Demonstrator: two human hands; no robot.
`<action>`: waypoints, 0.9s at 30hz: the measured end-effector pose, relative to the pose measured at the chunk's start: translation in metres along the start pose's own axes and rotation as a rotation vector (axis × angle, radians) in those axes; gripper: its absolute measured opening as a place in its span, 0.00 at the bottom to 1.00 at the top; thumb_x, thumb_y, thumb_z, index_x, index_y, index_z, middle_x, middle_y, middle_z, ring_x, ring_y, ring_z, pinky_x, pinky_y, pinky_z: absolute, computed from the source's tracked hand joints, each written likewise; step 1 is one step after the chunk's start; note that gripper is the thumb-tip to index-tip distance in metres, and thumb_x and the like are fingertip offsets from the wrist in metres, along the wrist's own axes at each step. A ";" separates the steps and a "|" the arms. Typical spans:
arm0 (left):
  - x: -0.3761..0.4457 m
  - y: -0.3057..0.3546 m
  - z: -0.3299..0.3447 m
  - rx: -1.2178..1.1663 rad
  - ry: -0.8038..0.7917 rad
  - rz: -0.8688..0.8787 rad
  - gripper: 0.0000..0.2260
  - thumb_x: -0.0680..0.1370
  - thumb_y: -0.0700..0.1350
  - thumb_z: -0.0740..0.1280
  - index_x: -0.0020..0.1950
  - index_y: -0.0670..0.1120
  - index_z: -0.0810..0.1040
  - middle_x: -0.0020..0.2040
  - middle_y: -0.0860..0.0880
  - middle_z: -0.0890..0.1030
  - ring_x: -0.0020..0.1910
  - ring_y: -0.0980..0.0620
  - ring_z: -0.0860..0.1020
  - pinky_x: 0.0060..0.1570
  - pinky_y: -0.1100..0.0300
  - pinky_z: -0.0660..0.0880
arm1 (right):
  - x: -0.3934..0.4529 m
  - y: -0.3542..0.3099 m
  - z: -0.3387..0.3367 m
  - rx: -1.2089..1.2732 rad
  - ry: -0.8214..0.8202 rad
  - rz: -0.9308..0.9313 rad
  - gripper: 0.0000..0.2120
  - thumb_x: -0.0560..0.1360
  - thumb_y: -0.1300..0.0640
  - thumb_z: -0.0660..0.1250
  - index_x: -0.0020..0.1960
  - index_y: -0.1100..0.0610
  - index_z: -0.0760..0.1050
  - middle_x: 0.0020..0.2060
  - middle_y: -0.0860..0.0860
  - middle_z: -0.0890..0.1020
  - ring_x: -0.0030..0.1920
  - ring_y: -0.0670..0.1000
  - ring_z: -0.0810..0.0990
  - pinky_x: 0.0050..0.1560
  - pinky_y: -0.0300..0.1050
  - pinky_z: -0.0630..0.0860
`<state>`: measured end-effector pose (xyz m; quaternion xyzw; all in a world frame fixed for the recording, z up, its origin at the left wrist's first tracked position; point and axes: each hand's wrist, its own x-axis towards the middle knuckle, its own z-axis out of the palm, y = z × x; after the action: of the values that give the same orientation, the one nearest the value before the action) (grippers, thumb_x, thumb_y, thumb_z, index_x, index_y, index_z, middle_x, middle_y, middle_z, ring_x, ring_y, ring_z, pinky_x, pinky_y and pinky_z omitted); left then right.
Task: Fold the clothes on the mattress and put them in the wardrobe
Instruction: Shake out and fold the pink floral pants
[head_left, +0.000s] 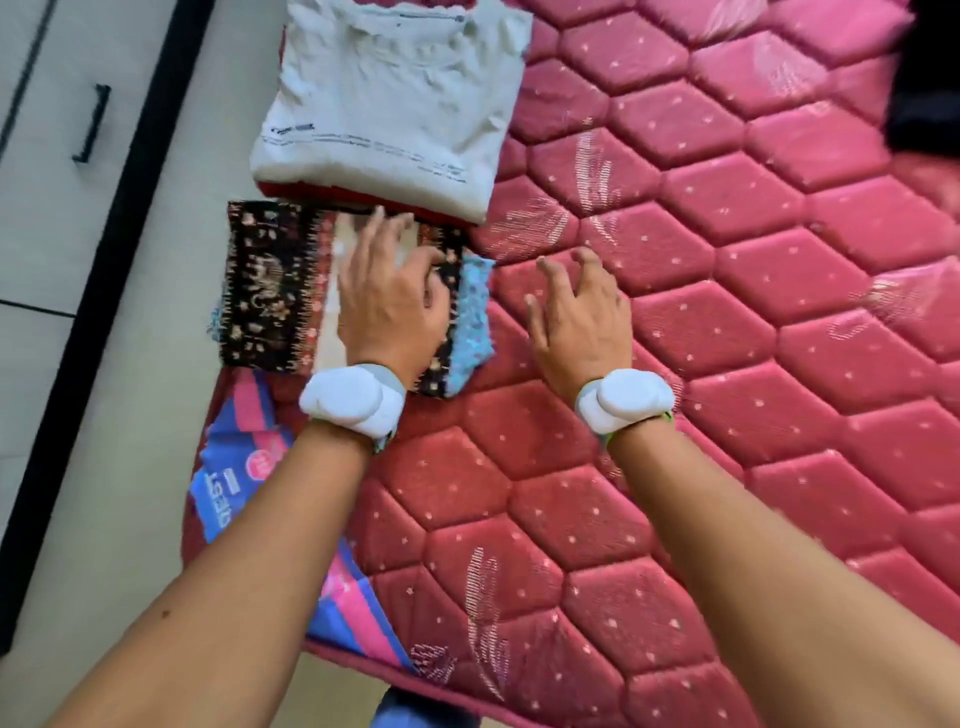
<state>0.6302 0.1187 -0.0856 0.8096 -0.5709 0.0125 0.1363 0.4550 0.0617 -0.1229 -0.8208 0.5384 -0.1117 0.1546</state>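
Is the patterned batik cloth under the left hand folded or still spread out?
Folded. The batik cloth lies as a compact rectangle with layered edges on the mattress, and the left hand presses flat on it.

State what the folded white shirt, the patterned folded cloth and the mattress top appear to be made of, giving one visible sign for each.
White shirt: probably soft cotton knit, matt; it shows fine wrinkles and no sheen.
Patterned cloth: seems a thin woven printed fabric, batik-like; it folds flat with crisp edges.
Mattress: quilted padded textile, slightly glossy; stitched hexagons puff up and catch light.
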 end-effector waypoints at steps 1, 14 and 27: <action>-0.002 0.020 0.007 -0.051 -0.007 0.039 0.11 0.72 0.44 0.60 0.49 0.45 0.81 0.63 0.41 0.76 0.67 0.40 0.71 0.66 0.46 0.67 | -0.001 0.017 -0.010 -0.020 -0.020 0.004 0.22 0.75 0.46 0.57 0.65 0.55 0.72 0.66 0.61 0.71 0.62 0.62 0.73 0.55 0.57 0.72; -0.012 0.418 0.099 -0.069 -0.192 0.533 0.20 0.69 0.49 0.58 0.56 0.44 0.78 0.59 0.43 0.78 0.56 0.43 0.78 0.46 0.51 0.75 | -0.067 0.361 -0.200 -0.340 -0.134 0.232 0.18 0.72 0.53 0.64 0.61 0.56 0.70 0.56 0.58 0.73 0.55 0.61 0.74 0.47 0.54 0.70; -0.029 0.681 0.151 -0.416 -0.616 0.582 0.26 0.72 0.58 0.51 0.59 0.42 0.73 0.55 0.42 0.76 0.53 0.40 0.75 0.53 0.49 0.71 | -0.097 0.568 -0.257 -0.055 -0.179 0.893 0.30 0.75 0.45 0.65 0.74 0.48 0.58 0.76 0.60 0.46 0.73 0.68 0.52 0.69 0.64 0.55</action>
<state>-0.0317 -0.1014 -0.0954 0.5375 -0.7782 -0.3052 0.1108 -0.1552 -0.0949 -0.0990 -0.5187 0.8268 0.0515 0.2117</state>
